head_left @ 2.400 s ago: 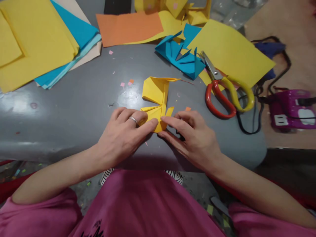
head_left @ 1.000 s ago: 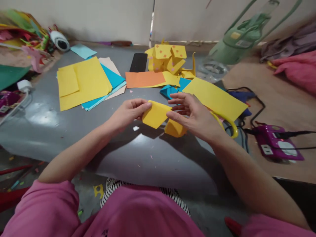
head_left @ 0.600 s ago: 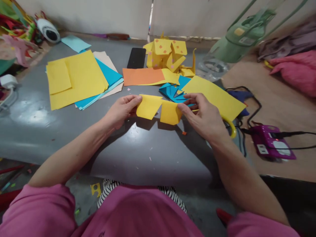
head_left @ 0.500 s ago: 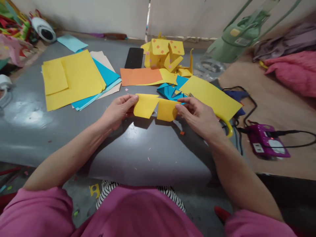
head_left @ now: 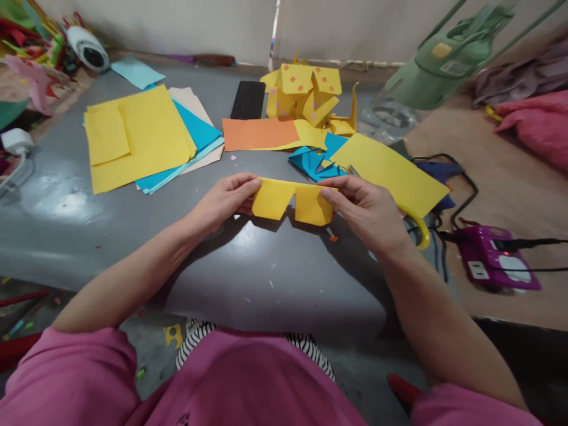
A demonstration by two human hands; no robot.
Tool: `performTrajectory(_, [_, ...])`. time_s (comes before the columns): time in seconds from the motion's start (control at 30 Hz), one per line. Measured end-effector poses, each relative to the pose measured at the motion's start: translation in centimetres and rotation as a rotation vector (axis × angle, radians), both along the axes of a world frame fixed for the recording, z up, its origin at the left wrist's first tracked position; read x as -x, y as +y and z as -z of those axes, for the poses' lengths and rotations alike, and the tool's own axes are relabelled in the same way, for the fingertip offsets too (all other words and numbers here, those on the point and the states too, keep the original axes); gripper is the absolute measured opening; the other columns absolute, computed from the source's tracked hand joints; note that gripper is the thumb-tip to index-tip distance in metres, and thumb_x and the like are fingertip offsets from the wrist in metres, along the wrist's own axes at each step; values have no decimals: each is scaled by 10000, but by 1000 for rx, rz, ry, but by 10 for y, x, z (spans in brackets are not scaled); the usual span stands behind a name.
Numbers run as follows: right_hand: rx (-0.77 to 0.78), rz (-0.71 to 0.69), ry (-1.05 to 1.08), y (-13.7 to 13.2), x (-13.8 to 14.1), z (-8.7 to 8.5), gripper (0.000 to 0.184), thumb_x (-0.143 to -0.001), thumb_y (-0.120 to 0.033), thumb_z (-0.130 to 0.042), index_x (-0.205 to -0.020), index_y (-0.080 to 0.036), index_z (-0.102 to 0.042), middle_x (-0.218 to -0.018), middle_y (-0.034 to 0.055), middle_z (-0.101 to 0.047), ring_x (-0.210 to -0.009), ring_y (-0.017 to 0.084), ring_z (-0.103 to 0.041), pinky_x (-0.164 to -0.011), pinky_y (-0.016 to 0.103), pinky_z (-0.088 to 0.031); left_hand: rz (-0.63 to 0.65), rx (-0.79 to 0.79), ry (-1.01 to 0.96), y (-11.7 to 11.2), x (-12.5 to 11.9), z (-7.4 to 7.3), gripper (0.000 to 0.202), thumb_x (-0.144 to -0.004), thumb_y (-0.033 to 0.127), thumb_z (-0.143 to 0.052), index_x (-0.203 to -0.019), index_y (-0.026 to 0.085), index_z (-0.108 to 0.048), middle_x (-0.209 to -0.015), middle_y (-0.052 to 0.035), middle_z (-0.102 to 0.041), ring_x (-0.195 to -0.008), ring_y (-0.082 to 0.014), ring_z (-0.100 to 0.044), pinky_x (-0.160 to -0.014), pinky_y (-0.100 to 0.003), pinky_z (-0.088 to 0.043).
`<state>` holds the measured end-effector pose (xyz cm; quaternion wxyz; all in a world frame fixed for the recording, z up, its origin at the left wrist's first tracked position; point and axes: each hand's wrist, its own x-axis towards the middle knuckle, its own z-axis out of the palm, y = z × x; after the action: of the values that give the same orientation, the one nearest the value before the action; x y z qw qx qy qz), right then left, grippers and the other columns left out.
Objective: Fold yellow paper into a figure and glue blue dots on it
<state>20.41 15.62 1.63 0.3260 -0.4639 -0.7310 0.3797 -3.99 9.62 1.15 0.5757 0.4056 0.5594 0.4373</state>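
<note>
Fingers of left hand (head_left: 224, 201) and right hand (head_left: 366, 207) pinch opposite ends of folded yellow paper (head_left: 290, 202), stretched between them above desk (head_left: 248, 278).

- Scissors with a yellow plastic handle (head_left: 422, 229): one handle loop shows. The blades and the second loop are hidden behind the right hand (head_left: 368, 208).
- Folded yellow paper piece (head_left: 290, 201): its far face is hidden, as are the fingertips of the left hand (head_left: 224, 201) behind it.
- Stack of blue paper sheets (head_left: 202, 135): mostly covered by the large yellow paper sheets (head_left: 142, 133), so their number cannot be told.
- Pale green plastic appliance (head_left: 439, 56): blurred and cut off by the top edge.
- Pink cloth bundle (head_left: 536, 121): cut off by the right edge.
- Heap of coloured paper offcuts (head_left: 31, 47): blurred and cut off by the left edge.
</note>
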Motion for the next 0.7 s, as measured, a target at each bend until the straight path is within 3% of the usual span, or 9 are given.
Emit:
performTrajectory(0.3, [58,-11,36,0,2,2,217,-846,-401,-693,-966,-224,-733,-895,38,-766,-843,223,-728,-740,380,-617,3,6,-92,0,0,2,173,-928,330,-593,-843,185,-634,-619,44,-548,-517,-67,-527,-624,-197,-518])
performTrajectory(0.7, [226,-54,101,6,1,7,283,-914,-478,-619,-984,-234,-743,-947,48,-762,-856,205,-721,-760,363,-617,-58,18,-45,0,-1,-1,161,-888,321,-645,-818,177,-663,-707,0,-669,-596,-97,-629,-649,-227,-546])
